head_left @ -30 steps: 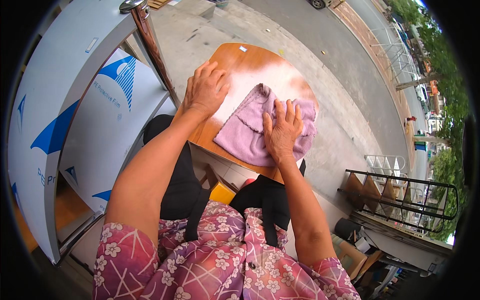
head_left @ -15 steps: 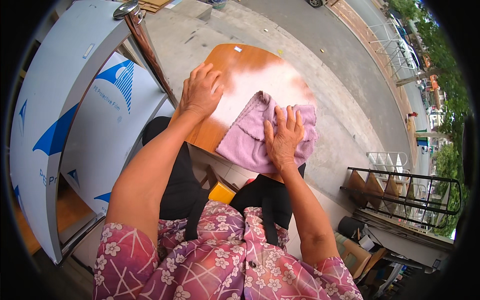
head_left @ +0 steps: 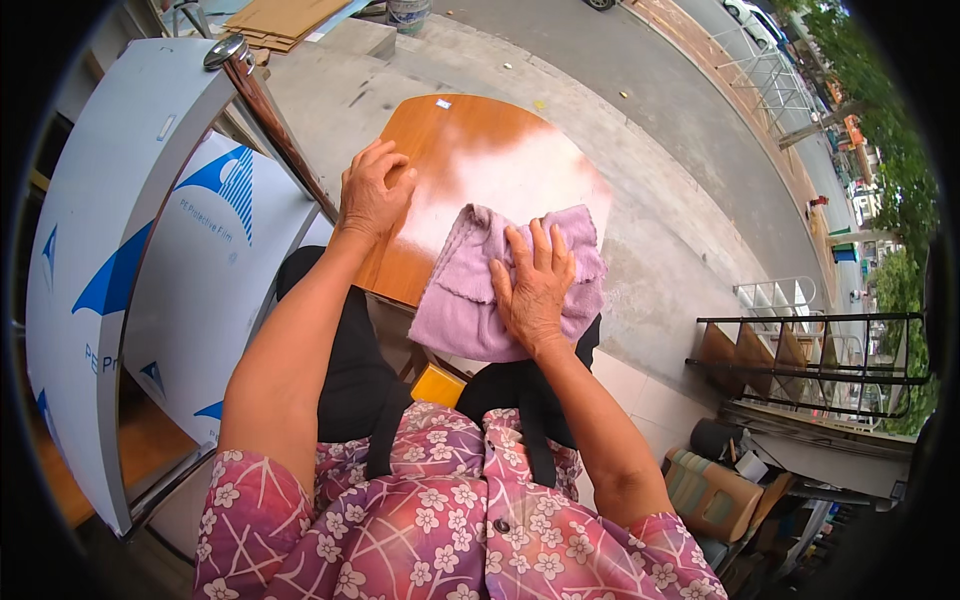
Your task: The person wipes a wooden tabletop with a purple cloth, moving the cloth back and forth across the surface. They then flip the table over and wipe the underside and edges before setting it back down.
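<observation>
Lying on wooden tabletop (head_left: pixel 490 140), head view: one mauve cloth (head_left: pixel 460 300), lapping the near edge.
Right hand (head_left: pixel 537 290): flat atop it, fingers spread. Left hand (head_left: pixel 374 193): loosely bent at tabletop's left edge, grasping nothing visible.

I record the table (head_left: pixel 450 150) as wood-look, smooth and glossy, a pale glare lying across its top. The cloth (head_left: pixel 465 305) reads on my feed as matt textile, its pile slightly rough. I note the post (head_left: pixel 265 118) as shiny metal, its cap (head_left: pixel 228 50) polished and reflective. The cabinet (head_left: pixel 80 250) presents a smooth facing with a soft sheen. I find the shirt (head_left: pixel 420 520) to be matt fabric, likewise the trousers (head_left: pixel 345 370). Pavement (head_left: pixel 470 65): rough, matt concrete. From this remove I cannot confirm what the yellow box (head_left: pixel 437 384) is made of
</observation>
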The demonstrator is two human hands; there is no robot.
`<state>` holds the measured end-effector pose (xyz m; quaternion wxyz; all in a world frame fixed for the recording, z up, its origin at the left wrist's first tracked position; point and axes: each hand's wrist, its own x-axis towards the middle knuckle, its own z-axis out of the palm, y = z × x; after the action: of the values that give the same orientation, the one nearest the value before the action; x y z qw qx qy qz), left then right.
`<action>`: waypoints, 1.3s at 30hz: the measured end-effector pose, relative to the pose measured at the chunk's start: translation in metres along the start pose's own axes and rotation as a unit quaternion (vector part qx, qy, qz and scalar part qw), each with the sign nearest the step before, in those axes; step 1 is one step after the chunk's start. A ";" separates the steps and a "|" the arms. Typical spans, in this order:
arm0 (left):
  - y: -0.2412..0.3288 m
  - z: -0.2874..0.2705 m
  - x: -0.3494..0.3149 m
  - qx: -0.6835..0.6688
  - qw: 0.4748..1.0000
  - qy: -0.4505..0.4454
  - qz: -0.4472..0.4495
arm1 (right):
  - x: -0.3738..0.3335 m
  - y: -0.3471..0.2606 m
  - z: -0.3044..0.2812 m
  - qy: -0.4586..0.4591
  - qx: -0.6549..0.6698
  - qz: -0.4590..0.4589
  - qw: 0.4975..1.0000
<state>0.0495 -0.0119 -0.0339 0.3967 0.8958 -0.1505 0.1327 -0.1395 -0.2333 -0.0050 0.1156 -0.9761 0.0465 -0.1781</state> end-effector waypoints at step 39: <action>0.258 -0.235 -0.148 -0.465 0.797 -0.230 0.309 | -0.006 0.014 0.031 0.091 0.026 -0.017 0.995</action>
<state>-0.2105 0.0240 0.2391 0.6570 0.5131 -0.5502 -0.0481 -0.1344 -0.2396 -0.0384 0.1333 -0.9531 0.0351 -0.2696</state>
